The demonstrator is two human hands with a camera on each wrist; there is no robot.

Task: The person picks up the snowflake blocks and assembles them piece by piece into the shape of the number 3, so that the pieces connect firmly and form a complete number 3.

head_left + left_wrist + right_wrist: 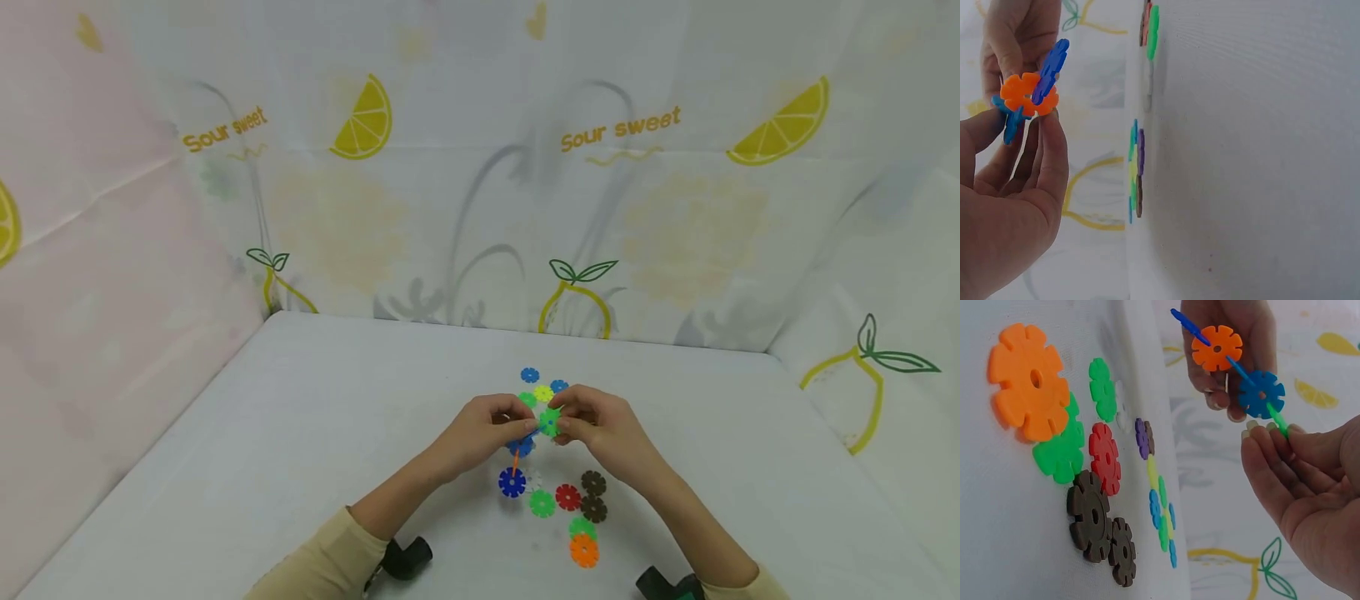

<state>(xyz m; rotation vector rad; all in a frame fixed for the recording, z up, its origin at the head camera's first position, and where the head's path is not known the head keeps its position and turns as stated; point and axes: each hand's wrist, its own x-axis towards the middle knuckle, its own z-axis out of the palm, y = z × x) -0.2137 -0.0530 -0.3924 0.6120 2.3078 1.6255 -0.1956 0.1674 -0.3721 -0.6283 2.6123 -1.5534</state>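
Observation:
My left hand (480,429) and right hand (603,425) meet above the table over a chain of notched, flower-shaped plastic discs. In the right wrist view, a dark blue disc (1190,327) slots into an orange disc (1227,355), which joins a blue piece seen nearly edge-on and a blue disc (1252,400). At the chain's end, my right thumb and fingers pinch a green disc (1277,419), which touches the blue disc's edge. The left hand pinches a blue part of the chain (1013,125) beside the orange disc. Fingers hide how fully the green disc is slotted.
Loose discs lie on the white table (300,417): a red disc (567,497), brown discs (593,508), an orange disc (584,551) over a green one, and a green disc (542,503). Behind the hands are blue discs (530,375) and a yellow disc (543,392).

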